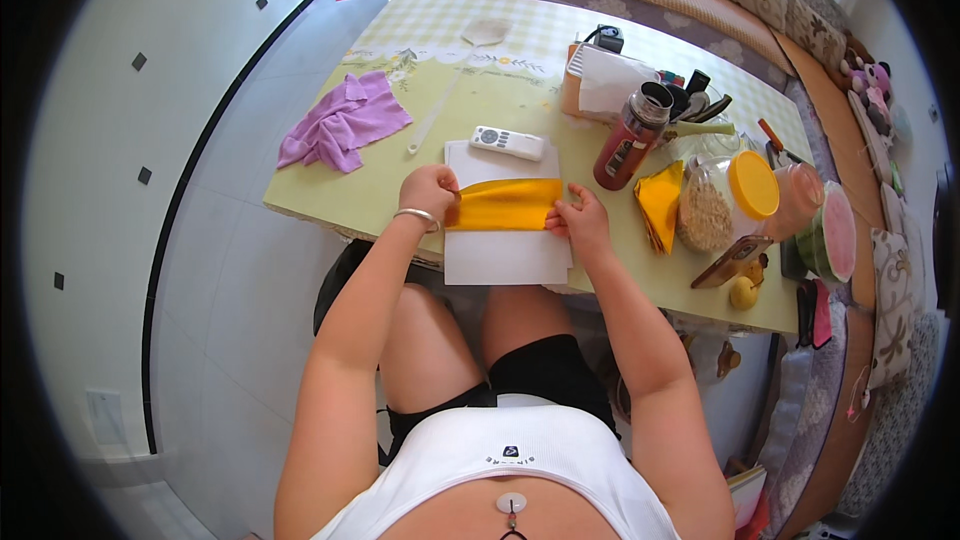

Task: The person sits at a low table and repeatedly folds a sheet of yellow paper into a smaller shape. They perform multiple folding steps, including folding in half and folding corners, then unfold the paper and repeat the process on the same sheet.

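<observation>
A shiny golden-yellow sheet of paper [505, 205], shaped as a wide strip, lies across white paper sheets [500, 265] at the table's near edge. My left hand [430, 190] pinches the strip's left end, and a silvery bangle circles that wrist. At the strip's right end, my right hand [580, 215] has its thumb and fingertips closed on the edge. Just beyond the strip a white remote control [507, 143] rests on the top of the white sheets. More golden sheets [659, 202], some folded, lie to the right of my right hand.
A purple cloth [348, 123] is at the table's left. Toward the right stand a dark red flask [632, 140] without a lid, a yellow-lidded jar [708, 208], a leaning phone [732, 262], a yellow fruit [744, 293] and a cut watermelon [828, 235]. A patterned sofa [610, 5] runs behind.
</observation>
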Demonstrator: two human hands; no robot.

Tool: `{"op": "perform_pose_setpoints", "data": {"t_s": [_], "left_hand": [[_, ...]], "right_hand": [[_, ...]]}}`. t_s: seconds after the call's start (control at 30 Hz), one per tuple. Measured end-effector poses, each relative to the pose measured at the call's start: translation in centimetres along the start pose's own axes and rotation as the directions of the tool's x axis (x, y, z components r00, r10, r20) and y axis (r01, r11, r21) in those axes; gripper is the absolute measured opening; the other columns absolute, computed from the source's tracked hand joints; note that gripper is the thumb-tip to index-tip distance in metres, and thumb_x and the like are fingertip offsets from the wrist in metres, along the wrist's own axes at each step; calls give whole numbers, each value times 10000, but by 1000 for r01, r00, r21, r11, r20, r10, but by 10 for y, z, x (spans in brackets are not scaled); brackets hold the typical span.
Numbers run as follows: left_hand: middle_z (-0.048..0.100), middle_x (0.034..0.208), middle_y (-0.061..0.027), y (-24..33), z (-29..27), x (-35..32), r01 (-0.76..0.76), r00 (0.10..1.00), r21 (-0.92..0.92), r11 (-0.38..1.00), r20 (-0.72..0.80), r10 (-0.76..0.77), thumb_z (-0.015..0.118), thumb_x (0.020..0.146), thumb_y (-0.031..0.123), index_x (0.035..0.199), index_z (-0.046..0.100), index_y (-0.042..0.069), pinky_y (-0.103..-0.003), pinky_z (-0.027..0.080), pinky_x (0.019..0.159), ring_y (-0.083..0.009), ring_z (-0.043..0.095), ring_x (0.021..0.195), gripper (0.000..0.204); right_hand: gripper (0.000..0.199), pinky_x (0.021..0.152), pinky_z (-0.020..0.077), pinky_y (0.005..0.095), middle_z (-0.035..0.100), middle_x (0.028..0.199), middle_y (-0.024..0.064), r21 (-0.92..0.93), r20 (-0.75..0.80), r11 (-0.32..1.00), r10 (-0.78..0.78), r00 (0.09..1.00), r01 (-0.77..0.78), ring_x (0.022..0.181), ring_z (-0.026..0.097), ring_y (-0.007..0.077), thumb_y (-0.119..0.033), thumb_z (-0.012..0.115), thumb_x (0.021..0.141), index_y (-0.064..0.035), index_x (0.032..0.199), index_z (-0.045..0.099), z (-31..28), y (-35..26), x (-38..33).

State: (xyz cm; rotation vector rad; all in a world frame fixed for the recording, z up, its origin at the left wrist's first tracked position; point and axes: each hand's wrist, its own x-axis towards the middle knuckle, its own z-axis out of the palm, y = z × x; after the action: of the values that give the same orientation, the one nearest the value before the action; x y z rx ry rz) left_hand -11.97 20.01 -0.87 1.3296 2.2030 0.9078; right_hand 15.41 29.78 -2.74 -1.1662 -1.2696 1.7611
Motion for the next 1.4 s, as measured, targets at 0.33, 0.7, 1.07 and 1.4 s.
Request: {"op": "perform_pose_setpoints", "data": {"t_s": [0.33, 0.7, 1.07, 1.4], "left_hand": [[737, 858, -104, -2, 4, -48, 300, 946, -743, 599, 152, -286, 734, 887, 18, 887, 713, 1, -275, 625, 707, -197, 751, 798, 27], [685, 681, -101, -1, 9, -58, 112, 985, -151, 982, -112, -129, 830, 732, 136, 736, 712, -18, -325, 509, 595, -178, 626, 604, 194], [685, 977, -178, -7, 10, -61, -34, 990, 176, 984, -130, 57, 800, 700, 148, 880, 750, 29, -387, 530, 776, -303, 656, 894, 222], [536, 1504, -66, 10, 18, -67, -634, 673, 627, 453, 159, 722, 590, 921, 201, 1243, 705, 274, -533, 346, 1124, -306, 505, 1357, 349]], "right_hand": [[151, 615, 575, 245, 725, 846, 81, 51, 60, 999, -9, 998, 6, 697, 713, 150, -167, 682, 974, -20, 994, 655, -9, -6, -9], [212, 629, 525, 357, 708, 745, 100, -660, 55, 725, -215, 975, 197, 680, 692, 219, -226, 728, 856, -20, 852, 680, -12, -3, -20], [203, 681, 535, 439, 711, 862, 129, -825, 92, 516, -280, 955, 231, 796, 680, 316, -252, 717, 853, -55, 887, 683, -4, -6, -25], [695, 1256, 174, 462, 382, 1601, 152, -671, 703, 8, -313, 639, 742, 1509, 311, 299, -375, 597, 972, -39, 1541, 382, 34, 22, -52]]}}
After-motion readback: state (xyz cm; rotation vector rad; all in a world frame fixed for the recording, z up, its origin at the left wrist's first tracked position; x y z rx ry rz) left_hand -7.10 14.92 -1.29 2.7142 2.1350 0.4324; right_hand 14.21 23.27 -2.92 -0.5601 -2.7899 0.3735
